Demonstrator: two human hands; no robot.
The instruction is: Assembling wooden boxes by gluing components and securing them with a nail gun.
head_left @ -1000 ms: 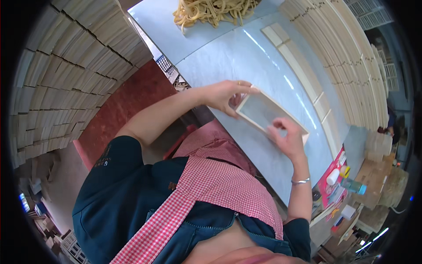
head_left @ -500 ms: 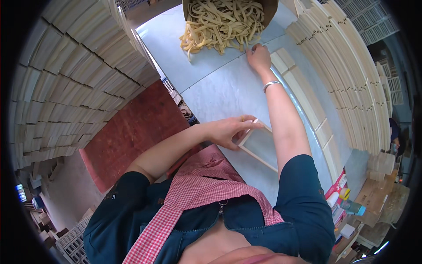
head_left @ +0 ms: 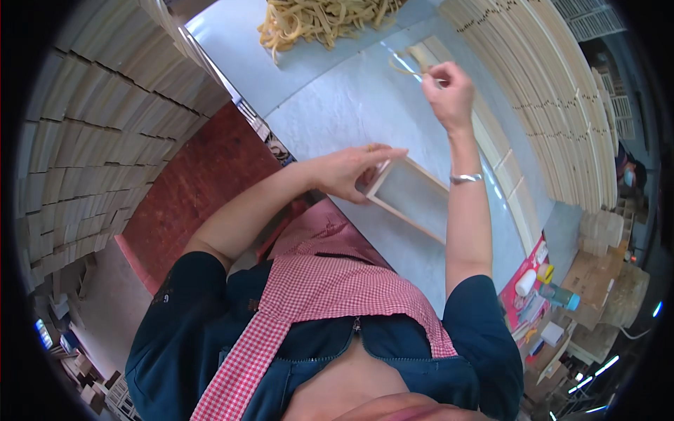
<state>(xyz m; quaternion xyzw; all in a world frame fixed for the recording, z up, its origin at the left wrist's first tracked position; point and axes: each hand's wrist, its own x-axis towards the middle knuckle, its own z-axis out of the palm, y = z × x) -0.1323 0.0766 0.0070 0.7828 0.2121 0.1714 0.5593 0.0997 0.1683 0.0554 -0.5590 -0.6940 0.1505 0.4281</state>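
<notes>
A shallow rectangular wooden frame (head_left: 406,217) rests on the grey-topped table (head_left: 309,130), and its right end is hidden behind my right forearm. My left hand (head_left: 349,170) grips its left end, thumb and fingers on either side of the corner. Farther away, my right hand (head_left: 451,98) is raised with fingers pinched. From those fingers hangs a thin pale-yellow rubber band (head_left: 406,70), somewhat blurred. A heap of similar flat rubber bands (head_left: 326,24) lies at the table's far end.
Tall stacks of pale wooden pieces (head_left: 105,119) rise on the left, with more wooden stacks (head_left: 547,105) on the right. Wooden strips (head_left: 502,151) line the table's right side. A reddish board (head_left: 200,189) is at left; a bottle (head_left: 559,296) stands at lower right.
My right hand has drawn back from the heap, moving right and nearer with a rubber band. The view has shifted; my left hand keeps its grip on the frame.
</notes>
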